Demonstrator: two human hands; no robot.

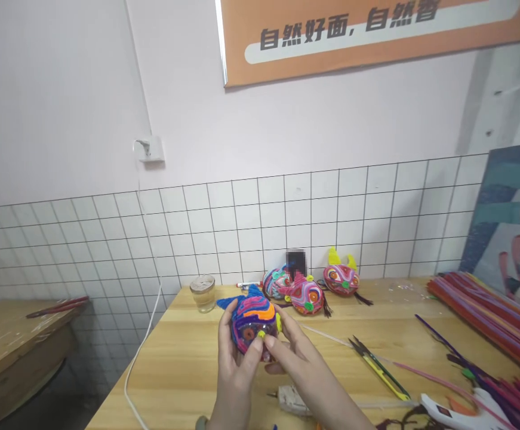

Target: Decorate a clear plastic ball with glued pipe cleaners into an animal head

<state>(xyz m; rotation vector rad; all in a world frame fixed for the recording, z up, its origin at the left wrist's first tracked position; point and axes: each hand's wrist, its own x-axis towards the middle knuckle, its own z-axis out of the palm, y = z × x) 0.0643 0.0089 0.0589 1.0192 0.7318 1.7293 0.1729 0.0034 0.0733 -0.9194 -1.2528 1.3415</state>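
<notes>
Fingers of the left hand [237,364] are curled around the near-left side of a round, multicoloured pipe-cleaner mask ornament [254,325], with its blue, orange and pink stripes turned up toward the camera. Fingers of the right hand [302,367] are closed on the ornament's right edge, thumb and forefinger narrowed at a small yellow-green bead [261,335], apparently so that this detail can be pressed or adjusted while the other hand steadies the piece. The ornament is held just above the light wooden table [183,364], near its middle.

Three similar finished ornaments [307,286] are noted at the far edge, against the white tiled wall [224,221], seemingly set out of the working area. A small glass jar [203,292] stands far left of them. Yellow-handled snips [378,365] lie to the right, near a bundle of coloured pipe cleaners [488,316]. A white glue gun [457,412] rests at the near right edge, within reach.
</notes>
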